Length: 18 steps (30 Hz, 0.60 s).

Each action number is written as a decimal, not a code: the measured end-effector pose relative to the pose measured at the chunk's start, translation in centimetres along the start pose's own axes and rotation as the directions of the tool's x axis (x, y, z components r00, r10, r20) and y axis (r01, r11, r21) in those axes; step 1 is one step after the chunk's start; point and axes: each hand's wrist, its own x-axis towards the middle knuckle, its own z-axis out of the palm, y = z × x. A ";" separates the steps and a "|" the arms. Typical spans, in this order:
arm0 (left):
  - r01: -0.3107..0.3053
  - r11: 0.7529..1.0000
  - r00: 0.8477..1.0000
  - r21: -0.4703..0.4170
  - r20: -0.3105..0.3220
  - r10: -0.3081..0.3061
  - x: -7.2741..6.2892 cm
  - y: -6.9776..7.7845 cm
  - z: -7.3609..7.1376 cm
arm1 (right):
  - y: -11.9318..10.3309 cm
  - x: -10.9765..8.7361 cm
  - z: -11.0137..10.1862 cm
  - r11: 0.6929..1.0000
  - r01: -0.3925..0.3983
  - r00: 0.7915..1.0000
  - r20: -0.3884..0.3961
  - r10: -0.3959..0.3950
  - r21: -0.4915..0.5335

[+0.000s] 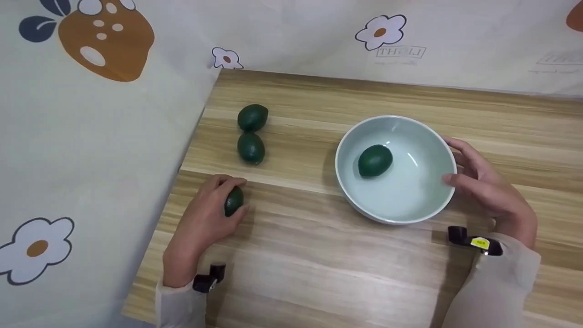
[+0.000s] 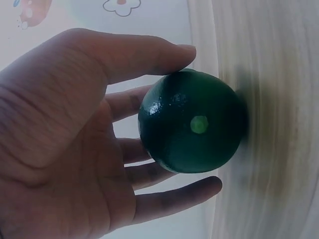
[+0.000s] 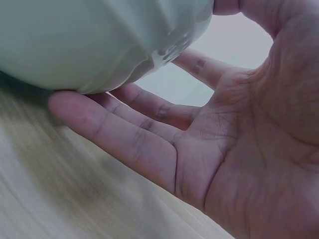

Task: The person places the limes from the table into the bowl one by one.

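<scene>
My left hand (image 1: 207, 214) holds a dark green lime (image 1: 234, 201) near the table's left side. In the left wrist view, the thumb lies along one side of the glossy lime (image 2: 194, 122), fingers behind and below it; a pale green stem spot faces the camera. A pale green bowl (image 1: 419, 191) is gripped at its right side by my right hand (image 1: 489, 189), thumb over the rim. Beneath the curved bowl wall (image 3: 99, 45), the right wrist view shows the fingers supporting it. One lime (image 1: 375, 161) lies inside the bowl, left of its middle.
Two more limes, a far one (image 1: 253, 118) and a nearer one (image 1: 251, 148), lie touching beyond my left hand. The wood-grain table (image 1: 319, 273) meets a patterned white sheet (image 1: 291, 36) at the back and another on the left.
</scene>
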 end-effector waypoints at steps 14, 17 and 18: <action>-0.007 1.000 1.000 0.001 0.013 0.007 -0.8 -0.2 -0.2 | 0.0 0.0 0.2 0.999 -0.010 1.000 -0.005 0.010 0.031; 0.008 1.000 1.000 -0.005 0.029 -0.008 -0.8 -0.2 -0.3 | 0.0 -0.1 0.3 0.999 -0.005 1.000 0.002 0.005 0.034; 0.014 1.000 0.999 -0.007 0.033 -0.014 -0.8 -0.1 -0.3 | 0.0 -0.1 0.3 0.999 -0.003 1.000 0.001 0.003 0.032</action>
